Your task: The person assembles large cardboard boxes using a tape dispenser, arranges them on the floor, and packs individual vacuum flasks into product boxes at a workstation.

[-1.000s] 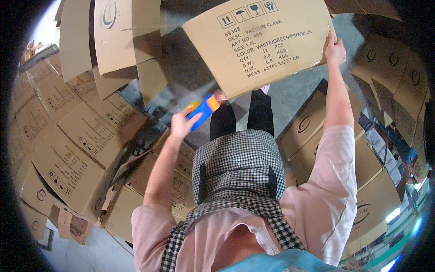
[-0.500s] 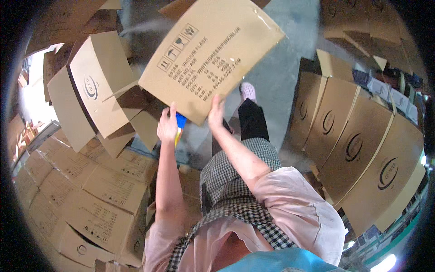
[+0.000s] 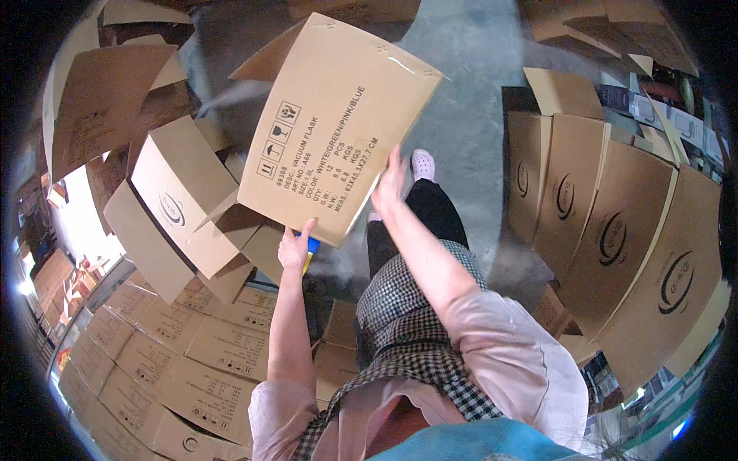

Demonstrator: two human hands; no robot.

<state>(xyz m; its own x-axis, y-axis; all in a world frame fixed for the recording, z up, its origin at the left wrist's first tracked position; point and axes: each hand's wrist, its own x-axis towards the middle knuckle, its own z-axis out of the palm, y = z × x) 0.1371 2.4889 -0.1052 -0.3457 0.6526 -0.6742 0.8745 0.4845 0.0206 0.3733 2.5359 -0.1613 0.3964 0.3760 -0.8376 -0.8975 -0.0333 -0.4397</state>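
- Apron (image 3: 419,300), checked, is nearest, between the arms.
- Left hand (image 3: 292,247): its grip is clamped on the near edge of the carton (image 3: 327,115), with a blue-and-yellow tool (image 3: 312,244) beside it, probably tucked into the same palm.
- Right hand (image 3: 390,184): it touches the carton's right edge, fingers fairly straight; I cannot tell how far this grip closes.
- The carton slants ahead of the body, presumably held at two edges for balance.
- Boxes (image 3: 584,200) stand rowed at right, beside grey floor (image 3: 446,84).
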